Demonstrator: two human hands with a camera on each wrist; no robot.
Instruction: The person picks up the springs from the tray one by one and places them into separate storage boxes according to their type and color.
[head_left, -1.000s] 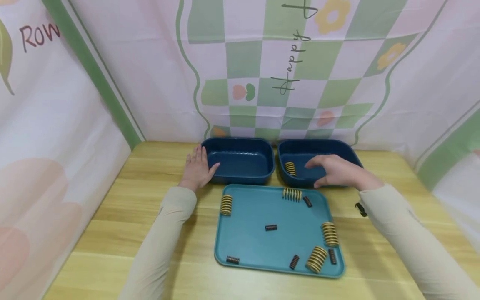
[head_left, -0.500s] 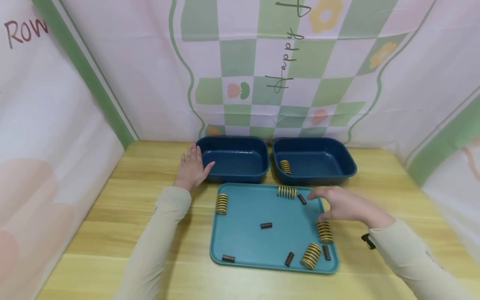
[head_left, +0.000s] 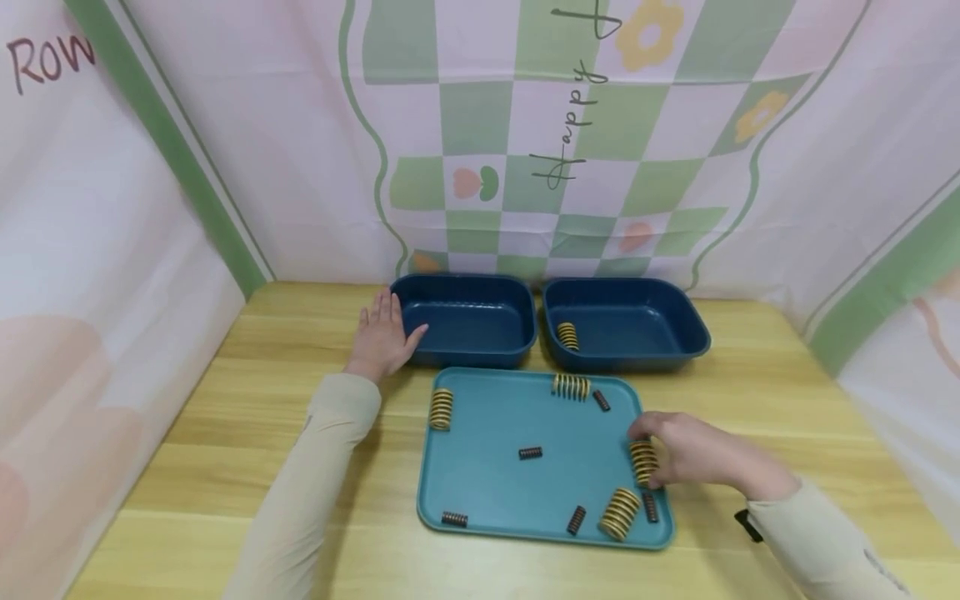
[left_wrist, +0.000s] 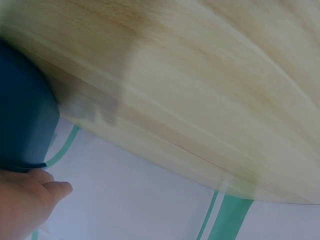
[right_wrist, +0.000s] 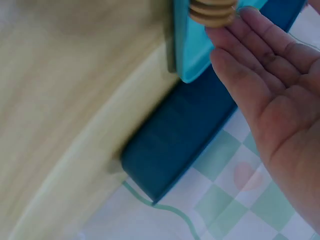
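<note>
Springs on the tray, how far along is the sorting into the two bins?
Done: one yellow spring lies in the right bin. In hand: the right hand closes on a yellow spring at the tray's right edge. Left: three more yellow springs and five small dark ones on the tray. The left bin, touched by the left hand, holds nothing.

The right hand [head_left: 686,454] has left the right bin [head_left: 678,321] — fingers now on a yellow spring [head_left: 642,463] (tray's right edge).
</note>
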